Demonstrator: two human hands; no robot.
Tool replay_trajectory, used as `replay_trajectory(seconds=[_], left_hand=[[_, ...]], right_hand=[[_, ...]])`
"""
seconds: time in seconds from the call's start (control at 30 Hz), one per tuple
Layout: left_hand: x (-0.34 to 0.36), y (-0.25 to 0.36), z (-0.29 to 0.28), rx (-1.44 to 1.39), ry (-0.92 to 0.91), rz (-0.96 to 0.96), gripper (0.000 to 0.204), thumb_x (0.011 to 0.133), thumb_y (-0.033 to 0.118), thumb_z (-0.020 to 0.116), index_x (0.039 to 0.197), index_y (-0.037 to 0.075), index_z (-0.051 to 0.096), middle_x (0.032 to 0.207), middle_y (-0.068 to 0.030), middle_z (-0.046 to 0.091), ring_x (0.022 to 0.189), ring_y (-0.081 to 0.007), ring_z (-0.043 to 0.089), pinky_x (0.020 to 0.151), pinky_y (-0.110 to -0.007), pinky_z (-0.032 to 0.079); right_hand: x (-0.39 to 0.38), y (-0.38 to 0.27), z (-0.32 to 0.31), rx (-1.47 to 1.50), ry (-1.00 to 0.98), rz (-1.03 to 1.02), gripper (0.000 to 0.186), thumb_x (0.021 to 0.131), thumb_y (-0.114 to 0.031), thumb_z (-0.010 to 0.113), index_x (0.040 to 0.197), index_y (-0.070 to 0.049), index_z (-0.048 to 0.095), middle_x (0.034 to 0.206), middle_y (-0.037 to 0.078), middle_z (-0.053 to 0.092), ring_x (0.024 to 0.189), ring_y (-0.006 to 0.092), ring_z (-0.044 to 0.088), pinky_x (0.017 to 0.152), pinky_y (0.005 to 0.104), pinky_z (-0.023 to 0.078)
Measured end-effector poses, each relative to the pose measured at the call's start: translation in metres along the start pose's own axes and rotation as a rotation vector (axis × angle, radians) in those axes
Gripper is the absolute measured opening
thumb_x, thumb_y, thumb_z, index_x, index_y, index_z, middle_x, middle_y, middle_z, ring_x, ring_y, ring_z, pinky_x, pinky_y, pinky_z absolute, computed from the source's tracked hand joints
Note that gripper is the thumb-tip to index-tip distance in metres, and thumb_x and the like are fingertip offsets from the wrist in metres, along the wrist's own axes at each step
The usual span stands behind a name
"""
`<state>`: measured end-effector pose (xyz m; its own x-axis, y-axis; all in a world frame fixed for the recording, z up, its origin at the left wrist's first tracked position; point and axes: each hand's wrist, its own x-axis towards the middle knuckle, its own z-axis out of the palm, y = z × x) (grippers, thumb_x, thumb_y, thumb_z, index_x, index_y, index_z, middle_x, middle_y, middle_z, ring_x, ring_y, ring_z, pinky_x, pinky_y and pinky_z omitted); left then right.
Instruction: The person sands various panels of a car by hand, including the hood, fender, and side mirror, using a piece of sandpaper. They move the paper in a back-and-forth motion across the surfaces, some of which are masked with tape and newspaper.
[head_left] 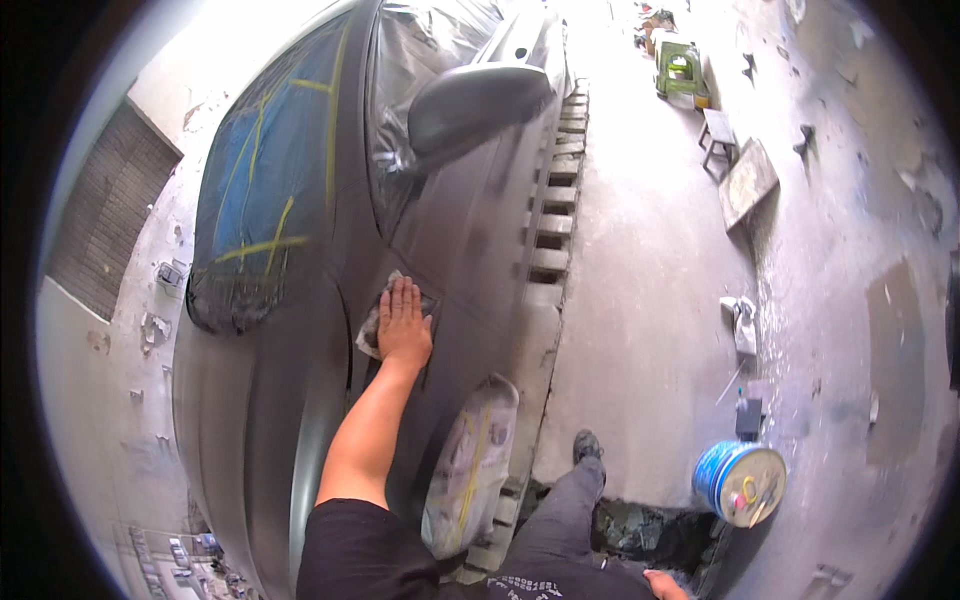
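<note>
Dark car bodywork (pixel 478 240); left hand (pixel 403 325) flat on pale pad (pixel 369 333).

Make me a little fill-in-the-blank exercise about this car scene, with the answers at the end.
1. The greyish pad on the car lies under the person's ____ hand.
2. The strips of tape across the covered windshield are coloured ____.
3. On the right of the picture is a drum whose curved side is mostly ____.

Answers: left; yellow; blue.
</note>
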<state>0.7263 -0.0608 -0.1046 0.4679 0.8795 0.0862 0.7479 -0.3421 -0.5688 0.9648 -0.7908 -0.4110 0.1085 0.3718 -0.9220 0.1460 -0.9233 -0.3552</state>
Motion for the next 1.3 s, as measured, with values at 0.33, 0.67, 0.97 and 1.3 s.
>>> replay_trajectory(seconds=[0.33, 0.67, 0.97, 1.3], left_hand=[[0.181, 0.013, -0.012, -0.12, 0.146, 0.012, 0.061, 0.096, 0.035, 0.048, 0.147, 0.002, 0.037, 0.158, -0.0099, 0.027, 0.149, -0.0258, 0.015, 0.121, -0.042, 0.008], [0.1, -0.016, -0.038, -0.285, 0.167, -0.004, 0.061, 0.089, 0.03, 0.06, 0.14, 0.0, 0.045, 0.155, -0.0141, 0.031, 0.144, -0.0351, 0.025, 0.115, -0.05, 0.023], [0.224, 0.006, -0.011, -0.142, 0.292, -0.096, 0.055, 0.084, 0.023, 0.064, 0.134, 0.003, 0.051, 0.146, -0.011, 0.043, 0.135, -0.0383, 0.038, 0.107, -0.049, 0.038], [0.118, -0.016, -0.055, -0.222, 0.155, -0.046, 0.043, 0.083, 0.011, 0.056, 0.126, 0.008, 0.059, 0.145, -0.007, 0.046, 0.137, -0.0346, 0.038, 0.108, -0.048, 0.039]], right_hand=[[-0.041, -0.261, -0.13, 0.169, 0.344, -0.073, 0.039, 0.093, -0.029, 0.059, 0.119, 0.0, 0.066, 0.114, 0.015, 0.069, 0.108, 0.0226, 0.064, 0.096, 0.0324, 0.046], [0.011, -0.364, -0.23, 0.092, 0.401, -0.219, 0.036, 0.09, -0.023, 0.059, 0.115, 0.001, 0.068, 0.114, 0.018, 0.069, 0.109, 0.0269, 0.065, 0.096, 0.034, 0.047], [0.063, -0.443, -0.335, -0.047, 0.28, -0.225, 0.037, 0.089, -0.026, 0.061, 0.115, -0.001, 0.068, 0.112, 0.019, 0.07, 0.108, 0.0284, 0.065, 0.096, 0.0349, 0.047], [0.119, -0.465, -0.456, -0.398, 0.18, -0.235, 0.034, 0.088, -0.027, 0.059, 0.108, -0.002, 0.071, 0.105, 0.022, 0.07, 0.103, 0.033, 0.067, 0.091, 0.0383, 0.049]])
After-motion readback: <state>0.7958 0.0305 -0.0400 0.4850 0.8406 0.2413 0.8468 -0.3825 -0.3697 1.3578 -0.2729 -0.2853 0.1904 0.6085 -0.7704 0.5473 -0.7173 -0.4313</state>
